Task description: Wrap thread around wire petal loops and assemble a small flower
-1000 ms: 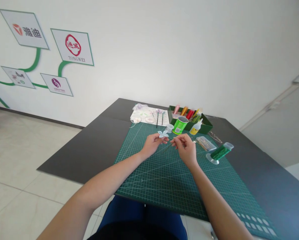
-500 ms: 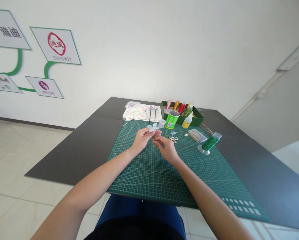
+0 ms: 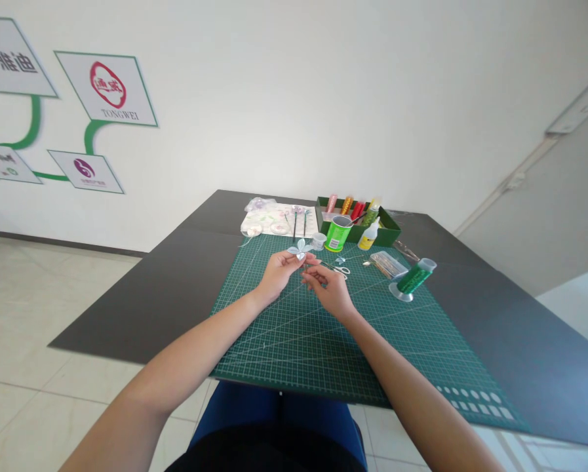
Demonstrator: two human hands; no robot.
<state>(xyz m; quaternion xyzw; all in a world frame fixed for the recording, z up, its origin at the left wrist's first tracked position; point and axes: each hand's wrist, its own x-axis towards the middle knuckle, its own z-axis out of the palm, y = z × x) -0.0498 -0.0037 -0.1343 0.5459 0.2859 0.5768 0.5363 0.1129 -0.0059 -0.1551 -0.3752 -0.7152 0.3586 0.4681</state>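
A pale blue flower [image 3: 300, 249] with several petals is pinched by my left hand [image 3: 280, 274], its petals spread above the fingertips. Just below and to the right, my right hand [image 3: 328, 288] is closed in a pinch under the flower. What lies between those fingertips, perhaps a thin stem, is too small to make out. Beyond my right hand, white-handled scissors [image 3: 343, 270] rest on the green cutting mat [image 3: 294, 347]. Near them lies a smaller pale blue petal piece [image 3: 340, 260].
Behind my hands stand a small white tub [image 3: 318, 241], a green can [image 3: 338, 235] and a glue bottle [image 3: 369, 234]. A dark green box [image 3: 392, 235] holds coloured spools. To the right are a clear case [image 3: 389, 265] and a green thread spool [image 3: 413, 279].
The flower has turned, so its petals now face me more. My right hand has shifted slightly right and stays close to my left hand.
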